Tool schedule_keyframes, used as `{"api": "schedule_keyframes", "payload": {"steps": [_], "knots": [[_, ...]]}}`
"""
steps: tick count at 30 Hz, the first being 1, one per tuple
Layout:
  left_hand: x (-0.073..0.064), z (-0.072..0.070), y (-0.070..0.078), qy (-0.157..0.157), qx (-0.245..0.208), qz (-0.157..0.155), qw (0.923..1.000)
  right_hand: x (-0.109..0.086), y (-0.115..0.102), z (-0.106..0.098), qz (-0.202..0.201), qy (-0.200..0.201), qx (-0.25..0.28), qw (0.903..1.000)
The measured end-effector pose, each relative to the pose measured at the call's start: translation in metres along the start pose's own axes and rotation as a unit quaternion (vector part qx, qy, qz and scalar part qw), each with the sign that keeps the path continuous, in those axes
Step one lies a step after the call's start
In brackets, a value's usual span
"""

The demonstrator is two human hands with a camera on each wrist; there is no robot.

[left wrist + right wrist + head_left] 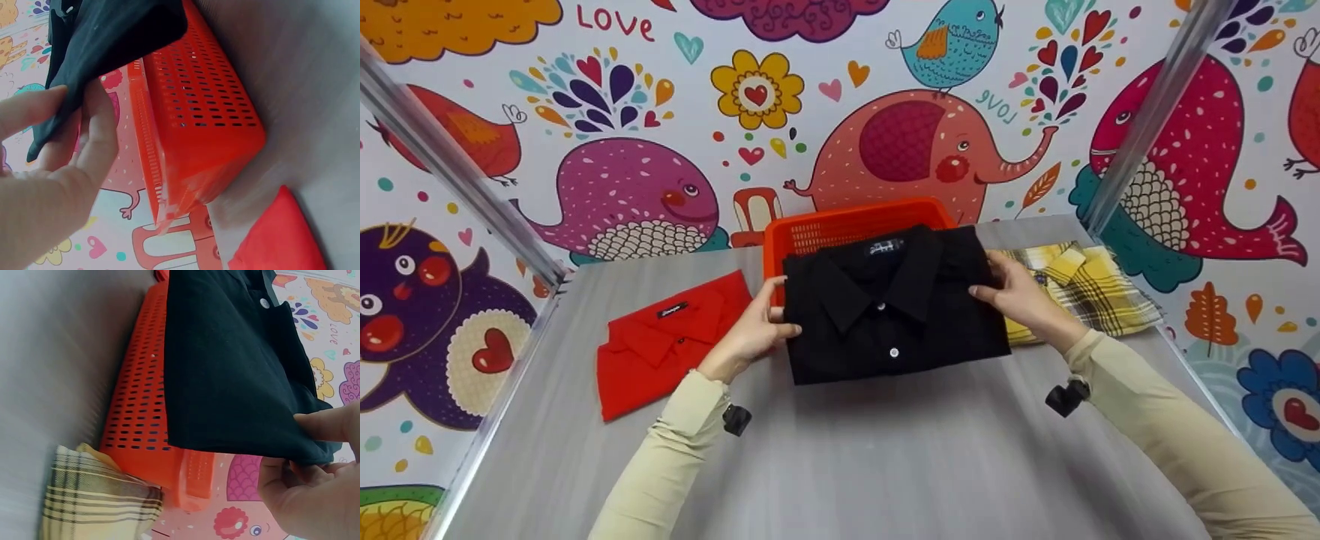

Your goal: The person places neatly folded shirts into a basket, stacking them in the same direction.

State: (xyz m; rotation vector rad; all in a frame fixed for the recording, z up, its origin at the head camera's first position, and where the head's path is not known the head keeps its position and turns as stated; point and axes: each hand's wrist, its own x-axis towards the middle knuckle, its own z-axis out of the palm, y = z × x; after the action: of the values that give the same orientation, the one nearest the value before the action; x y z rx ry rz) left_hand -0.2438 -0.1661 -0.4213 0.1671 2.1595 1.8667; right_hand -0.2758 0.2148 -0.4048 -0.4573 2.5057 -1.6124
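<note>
A folded black shirt (840,337) with a collar and white buttons is held up in front of an orange-red plastic basket (777,247). My left hand (757,330) pinches its left edge, thumb on the front and fingers behind, as the left wrist view also shows on the black cloth (107,45). At the opposite edge, my right hand (1020,296) grips the shirt the same way; the right wrist view shows thumb and fingers on its corner. The shirt hides much of the basket, including most of its inside.
A folded red shirt (660,352) lies on the grey table (870,465) to the left. On the right lies a folded yellow plaid shirt (1110,292), partly behind my right hand. A wall with cartoon prints (780,165) stands behind the basket, and metal posts (1147,112) rise at both sides.
</note>
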Motion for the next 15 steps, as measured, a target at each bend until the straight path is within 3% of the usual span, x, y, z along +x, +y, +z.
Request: {"api": "schedule_keyframes", "payload": {"steps": [15], "knots": [[0.023, -0.008, 0.038, 0.045, 0.011, 0.026, 0.9986, 0.041, -0.023, -0.009, -0.01, 0.018, -0.02, 0.9996]]}}
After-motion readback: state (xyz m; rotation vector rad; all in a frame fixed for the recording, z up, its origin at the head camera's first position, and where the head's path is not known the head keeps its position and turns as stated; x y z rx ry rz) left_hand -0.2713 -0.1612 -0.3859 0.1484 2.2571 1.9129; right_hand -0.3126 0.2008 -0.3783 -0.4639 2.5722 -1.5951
